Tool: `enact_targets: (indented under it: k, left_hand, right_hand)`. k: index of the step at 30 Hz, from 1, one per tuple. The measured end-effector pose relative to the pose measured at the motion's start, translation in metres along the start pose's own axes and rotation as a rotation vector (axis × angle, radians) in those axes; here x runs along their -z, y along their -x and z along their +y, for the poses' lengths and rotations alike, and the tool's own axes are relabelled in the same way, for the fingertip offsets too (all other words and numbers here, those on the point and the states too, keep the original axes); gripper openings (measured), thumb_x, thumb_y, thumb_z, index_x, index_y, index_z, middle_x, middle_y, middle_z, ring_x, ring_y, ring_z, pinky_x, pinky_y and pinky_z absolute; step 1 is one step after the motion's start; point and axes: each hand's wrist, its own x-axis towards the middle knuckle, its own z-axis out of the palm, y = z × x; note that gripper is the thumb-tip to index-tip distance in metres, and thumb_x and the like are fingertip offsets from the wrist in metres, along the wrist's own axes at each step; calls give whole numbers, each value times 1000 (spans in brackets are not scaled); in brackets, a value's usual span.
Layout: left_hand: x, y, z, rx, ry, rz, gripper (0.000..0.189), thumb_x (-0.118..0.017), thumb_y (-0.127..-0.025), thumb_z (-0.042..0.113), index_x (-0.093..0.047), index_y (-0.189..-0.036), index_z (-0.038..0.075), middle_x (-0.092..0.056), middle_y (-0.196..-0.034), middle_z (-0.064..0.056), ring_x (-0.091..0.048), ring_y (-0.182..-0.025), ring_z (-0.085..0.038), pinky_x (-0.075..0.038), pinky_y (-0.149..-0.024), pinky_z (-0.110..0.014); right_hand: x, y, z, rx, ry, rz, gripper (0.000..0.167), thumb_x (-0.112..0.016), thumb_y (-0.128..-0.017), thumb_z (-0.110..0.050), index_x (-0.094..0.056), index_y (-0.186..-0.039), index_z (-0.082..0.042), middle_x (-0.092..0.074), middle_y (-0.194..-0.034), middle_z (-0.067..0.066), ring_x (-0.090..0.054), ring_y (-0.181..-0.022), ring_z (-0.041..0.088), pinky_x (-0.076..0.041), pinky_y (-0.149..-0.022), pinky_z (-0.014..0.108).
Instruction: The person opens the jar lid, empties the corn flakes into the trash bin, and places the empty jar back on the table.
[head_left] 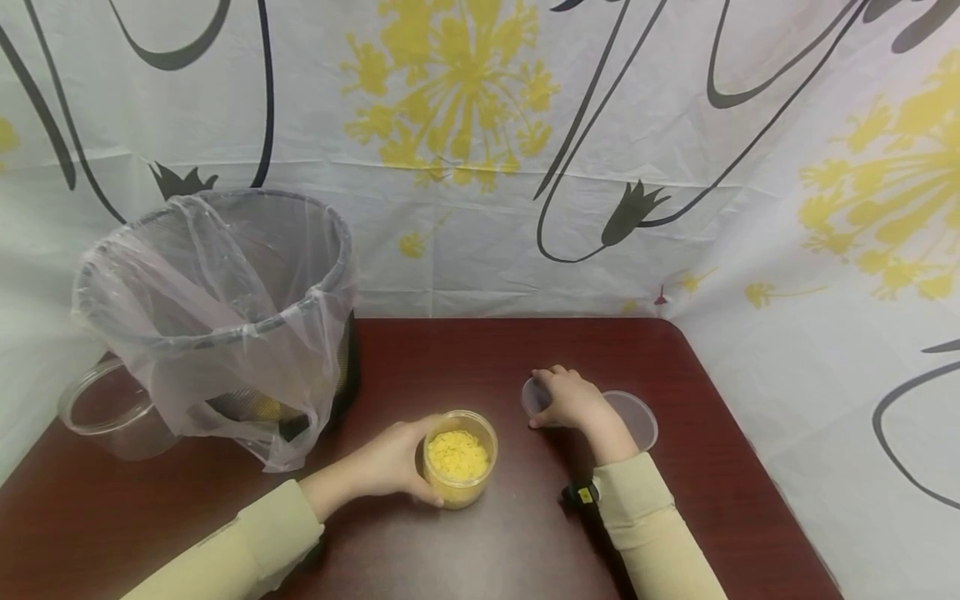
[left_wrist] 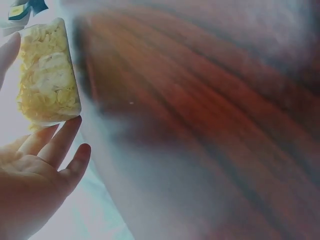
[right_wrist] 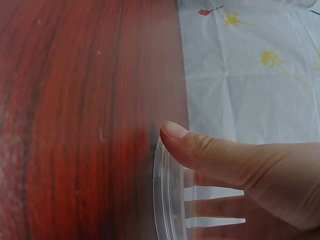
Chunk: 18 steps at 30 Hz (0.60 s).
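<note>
My left hand grips a clear round tub that stands uncovered on the table. Yellow shredded or flaked pieces fill much of it; the left wrist view shows them through the wall of the tub. To the right, my right hand pinches a clear round plastic lid by its edge. The thumb presses against the rim of this lid in the right wrist view; the other fingers are mostly hidden there. A larger clear lid lies behind the right wrist.
A mesh bin lined with a translucent bag stands at the back left of the dark red table. Left of it is an uncovered clear tub. A patterned curtain hangs behind the table and along its right side.
</note>
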Motion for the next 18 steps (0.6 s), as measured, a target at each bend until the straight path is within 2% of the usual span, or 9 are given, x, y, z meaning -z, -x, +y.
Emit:
enact_targets:
  k: [5,12,18]
  left_hand:
    - [9,6,9,16,7,26,99,-93,-52,30,-49,-138,12,-58,-130,-5,-52,-118,-18,-39,-101,-44]
    - [20,15,12,-12,-50,74,98,-93,-52,35,-50,-137,11,-59,-127,-5,-54,-114,-17,-41,-99,-44]
    - [29,27,17,4,-36,107,98,-93,-51,32,-51,-137,10,-58,-130,-3,-52,-117,-17,-40,-100,-43]
  right_hand:
    - [0,1,-1,-5,-10,-6,89,-85,-69,-37,-44,-142,-6,-45,-137,20,-43,-121,42,-44,-89,55]
    - [0,3,-2,-11,-24,3,89,-84,-70,-36,-43,-143,-5,-44,-138,21,-43,-123,43,-44,-89,55]
    - [-2,5,0,-6,-64,-12,88,-83,-74,-34,-39,-145,-5,-39,-142,23,-39,-127,44,-41,-93,56]
